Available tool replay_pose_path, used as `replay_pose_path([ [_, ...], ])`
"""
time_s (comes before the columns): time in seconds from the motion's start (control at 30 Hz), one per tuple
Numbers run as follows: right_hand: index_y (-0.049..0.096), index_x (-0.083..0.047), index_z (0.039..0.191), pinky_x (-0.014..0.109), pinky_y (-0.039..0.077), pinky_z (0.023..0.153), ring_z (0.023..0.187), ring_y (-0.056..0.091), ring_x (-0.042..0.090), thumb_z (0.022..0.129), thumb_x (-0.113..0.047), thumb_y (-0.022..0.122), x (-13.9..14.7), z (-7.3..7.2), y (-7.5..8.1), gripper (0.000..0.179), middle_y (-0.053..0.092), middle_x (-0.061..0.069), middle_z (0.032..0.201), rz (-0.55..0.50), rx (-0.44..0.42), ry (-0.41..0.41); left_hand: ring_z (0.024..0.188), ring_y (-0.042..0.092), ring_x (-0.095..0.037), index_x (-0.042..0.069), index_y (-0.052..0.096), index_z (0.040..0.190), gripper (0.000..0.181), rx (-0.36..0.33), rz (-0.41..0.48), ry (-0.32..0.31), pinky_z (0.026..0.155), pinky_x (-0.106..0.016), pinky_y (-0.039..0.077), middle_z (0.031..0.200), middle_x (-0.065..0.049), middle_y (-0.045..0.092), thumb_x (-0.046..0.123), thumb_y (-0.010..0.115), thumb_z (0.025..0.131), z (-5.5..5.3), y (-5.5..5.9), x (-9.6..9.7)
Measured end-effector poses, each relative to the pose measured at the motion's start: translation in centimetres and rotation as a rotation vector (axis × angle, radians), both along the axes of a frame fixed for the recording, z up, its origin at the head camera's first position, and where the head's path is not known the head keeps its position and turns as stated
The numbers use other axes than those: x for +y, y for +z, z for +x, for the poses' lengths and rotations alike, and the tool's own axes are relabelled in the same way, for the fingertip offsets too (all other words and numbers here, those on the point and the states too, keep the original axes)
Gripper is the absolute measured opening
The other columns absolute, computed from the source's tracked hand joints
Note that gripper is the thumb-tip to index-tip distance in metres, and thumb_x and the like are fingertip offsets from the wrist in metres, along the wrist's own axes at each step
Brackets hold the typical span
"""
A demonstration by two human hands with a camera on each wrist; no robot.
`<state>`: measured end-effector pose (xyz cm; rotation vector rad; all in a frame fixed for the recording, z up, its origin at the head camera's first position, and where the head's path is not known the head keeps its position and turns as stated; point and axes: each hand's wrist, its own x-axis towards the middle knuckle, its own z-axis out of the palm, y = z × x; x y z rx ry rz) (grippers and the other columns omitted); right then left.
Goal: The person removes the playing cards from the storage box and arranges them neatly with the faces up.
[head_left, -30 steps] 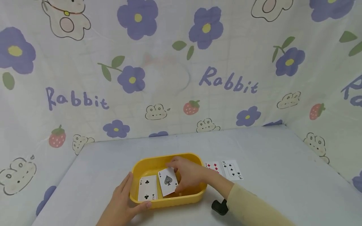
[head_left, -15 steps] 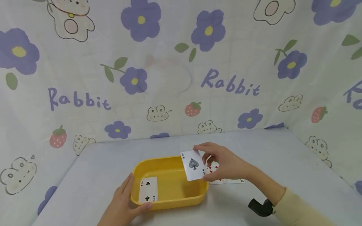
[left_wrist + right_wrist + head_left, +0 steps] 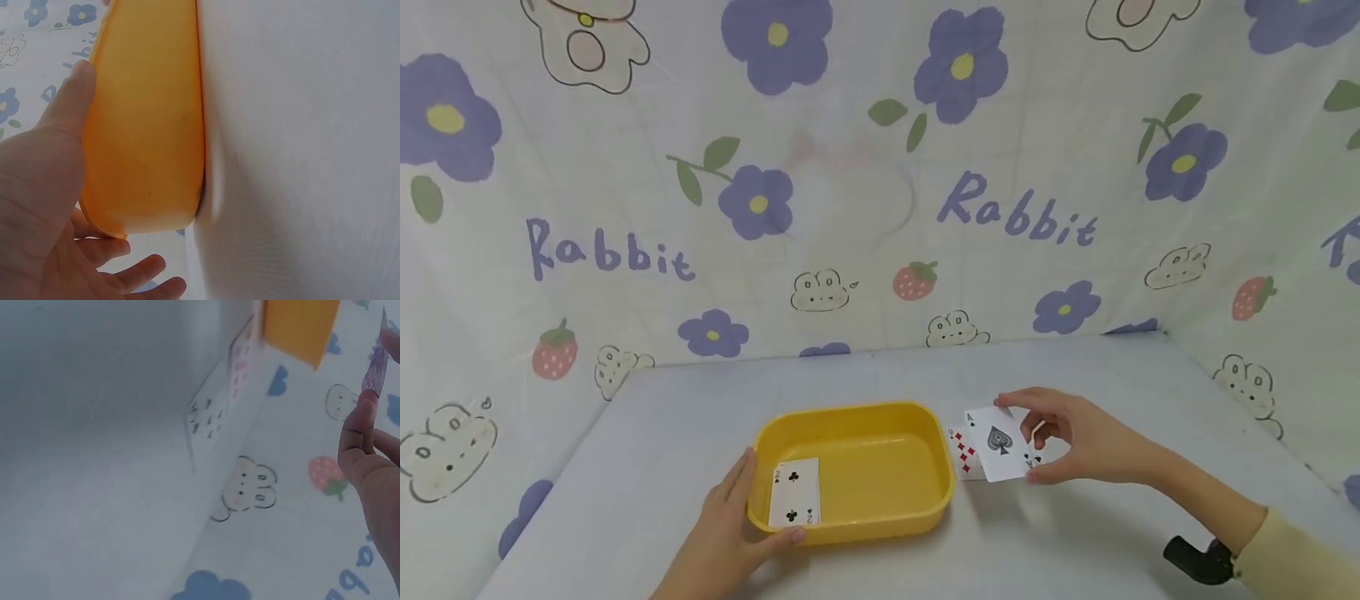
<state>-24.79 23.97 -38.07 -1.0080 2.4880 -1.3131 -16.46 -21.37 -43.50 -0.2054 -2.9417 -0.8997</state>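
My left hand [image 3: 718, 521] holds the left end of a yellow plastic tray [image 3: 850, 529], thumb at the front rim and fingers round the corner. In the left wrist view some of its fingers [image 3: 147, 272] spread past the tray's end. Inside the tray at the left lies a two of clubs [image 3: 795, 492], face up. To the right of the tray, my right hand [image 3: 1086, 437] pinches an ace of spades [image 3: 1000, 446] by its right side, tilted above the table. A red diamonds card [image 3: 964, 454] is partly hidden beneath it.
In the right wrist view a clubs card [image 3: 209, 412] lies beside the diamonds card. A white cloth covers the table [image 3: 1060, 550]. Behind it hangs a patterned curtain [image 3: 850, 225]. A black curved piece [image 3: 1198, 560] sits at my right wrist.
My right hand has picked the ace of spades out of the tray and carried it right, over the cards on the table. My left hand has stayed at the tray.
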Motion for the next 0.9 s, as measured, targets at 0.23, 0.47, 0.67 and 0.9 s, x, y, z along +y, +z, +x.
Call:
replay_pose_path([
  [0.23, 0.047, -0.007, 0.144, 0.032, 0.054, 0.078, 0.091, 0.060, 0.022, 0.073, -0.012, 0.088, 4.6, -0.7, -2.3, 0.082, 0.057, 0.015, 0.117, 0.033, -0.082, -0.034, 0.142, 0.024, -0.040, 0.004, 0.013, 0.158, 0.128, -0.039, 0.000, 0.025, 0.110, -0.057, 0.028, 0.161, -0.017, 0.015, 0.077, 0.069, 0.069, 0.0, 0.2, 0.2],
  [0.47, 0.045, 0.000, 0.143, 0.028, 0.054, 0.074, 0.088, 0.061, 0.023, 0.073, -0.014, 0.088, 8.2, -2.1, -3.6, 0.084, 0.057, 0.016, 0.118, 0.092, -0.104, -0.081, 0.142, 0.023, -0.040, 0.004, 0.013, 0.157, 0.128, -0.066, -0.004, 0.036, 0.110, -0.057, 0.028, 0.161, -0.018, 0.015, 0.078, 0.068, 0.068, 0.0, 0.7, 0.4],
  [0.67, 0.045, 0.004, 0.142, 0.027, 0.053, 0.067, 0.085, 0.061, 0.024, 0.072, -0.013, 0.087, 9.6, -3.2, -4.3, 0.084, 0.060, 0.014, 0.110, 0.119, -0.123, -0.103, 0.142, 0.023, -0.039, 0.006, 0.013, 0.158, 0.126, -0.047, -0.013, 0.035, 0.110, -0.057, 0.028, 0.161, -0.016, 0.014, 0.077, 0.068, 0.070, 0.2, 0.8, 0.4],
  [0.9, 0.046, 0.004, 0.142, 0.027, 0.053, 0.065, 0.083, 0.060, 0.024, 0.069, -0.015, 0.089, 10.1, -4.2, -5.6, 0.086, 0.060, 0.014, 0.103, 0.147, -0.144, -0.142, 0.142, 0.023, -0.039, 0.006, 0.013, 0.158, 0.127, -0.064, -0.005, 0.039, 0.109, -0.058, 0.029, 0.161, -0.016, 0.014, 0.076, 0.069, 0.069, 0.2, 0.6, 0.5],
])
